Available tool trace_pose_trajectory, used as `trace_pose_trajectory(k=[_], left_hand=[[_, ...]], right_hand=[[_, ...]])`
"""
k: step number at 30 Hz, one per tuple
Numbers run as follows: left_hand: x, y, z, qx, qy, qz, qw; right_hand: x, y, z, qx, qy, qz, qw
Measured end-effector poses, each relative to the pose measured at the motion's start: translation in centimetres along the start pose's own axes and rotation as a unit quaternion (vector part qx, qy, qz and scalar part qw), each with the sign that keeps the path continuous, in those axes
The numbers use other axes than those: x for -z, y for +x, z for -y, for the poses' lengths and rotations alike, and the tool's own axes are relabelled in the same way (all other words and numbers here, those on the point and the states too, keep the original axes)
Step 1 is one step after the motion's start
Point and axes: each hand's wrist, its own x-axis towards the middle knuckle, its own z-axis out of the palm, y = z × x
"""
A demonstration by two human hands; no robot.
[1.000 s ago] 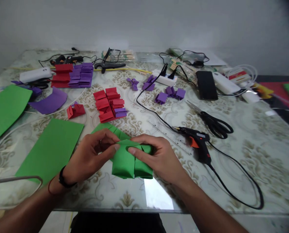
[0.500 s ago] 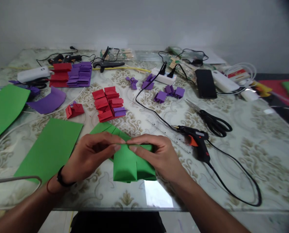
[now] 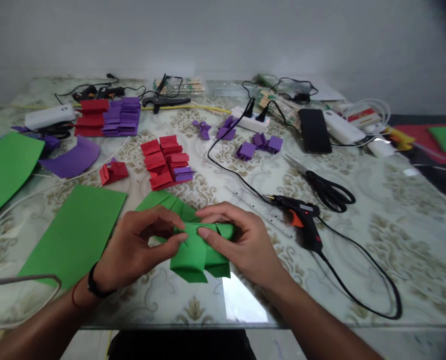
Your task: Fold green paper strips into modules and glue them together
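Both hands hold a folded piece of green paper point(image 3: 189, 257) above the near part of the table. My left hand point(image 3: 142, 240) pinches its upper left edge between thumb and fingertips. On the other side, my right hand point(image 3: 241, 237) grips the upper right, thumb lying on the front and fingers behind. The paper has a vertical split near its middle, and its lower flaps stand a little apart. Behind it lies another creased green sheet point(image 3: 170, 202), partly covered by the hands. A flat green sheet point(image 3: 76, 230) rests left of my left hand.
A black glue gun point(image 3: 305, 220) lies right of my right hand, its cord looping toward the front edge. Beyond it are black-handled scissors point(image 3: 330, 190) and a phone point(image 3: 315, 131). Folded red paper pieces point(image 3: 159, 162) and purple ones point(image 3: 245, 151) sit farther back, near a power strip point(image 3: 249, 120).
The folded green paper has tipped, and its lower flaps have spread apart. My left fingertips have shifted slightly down and left along its edge, while my right fingers have parted from the left ones.
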Motion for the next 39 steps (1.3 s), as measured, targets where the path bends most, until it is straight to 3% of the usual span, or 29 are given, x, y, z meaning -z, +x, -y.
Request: trace_pose_trajectory(k=[2,6,18,30,39], left_hand=[[-0.05,0.14,0.07,0.033,-0.007,-0.007,0.999],[0.10,0.58,0.06,0.078,0.029,0.032,0.996],[0.26,0.57,-0.26,0.054,0.105,0.017,0.993],[0.21,0.86,-0.27,0.092,0.041,0.035,0.994],[0.28,0.55,-0.10,0.061,0.077,0.028,0.995]], right_hand=[[-0.06,-0.05,0.02,0.009,-0.006,0.001,1.000],[-0.15,-0.11,0.13,0.022,-0.028,0.002,0.999],[0.03,0.26,0.00,-0.033,-0.075,0.023,0.996],[0.15,0.27,-0.08,-0.022,-0.013,0.030,0.999],[-0.29,0.45,0.12,-0.031,-0.015,0.038,0.999]])
